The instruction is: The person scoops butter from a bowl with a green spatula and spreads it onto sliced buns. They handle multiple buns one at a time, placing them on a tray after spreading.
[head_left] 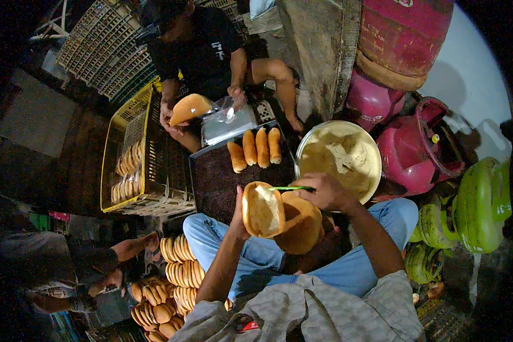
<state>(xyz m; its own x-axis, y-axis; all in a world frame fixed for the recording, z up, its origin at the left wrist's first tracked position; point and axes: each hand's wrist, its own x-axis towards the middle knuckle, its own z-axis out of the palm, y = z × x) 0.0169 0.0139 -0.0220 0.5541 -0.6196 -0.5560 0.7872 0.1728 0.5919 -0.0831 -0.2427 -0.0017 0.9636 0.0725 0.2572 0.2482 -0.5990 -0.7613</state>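
Observation:
My left hand is wrapped round the left side of a split bread loaf, opened out above my lap. Pale cream covers part of its inner face, mostly near the top. The other half of the bread folds out to the right, under my right hand. My right hand grips a thin green spreader, its tip against the cream at the upper edge. Just beyond that hand stands a round white tub of pale cream.
Several long rolls lie on a dark tray ahead. Across it, a co-worker holds a bread and clear plastic bags. A yellow crate and stacked breads are left; pink and green gas cylinders right.

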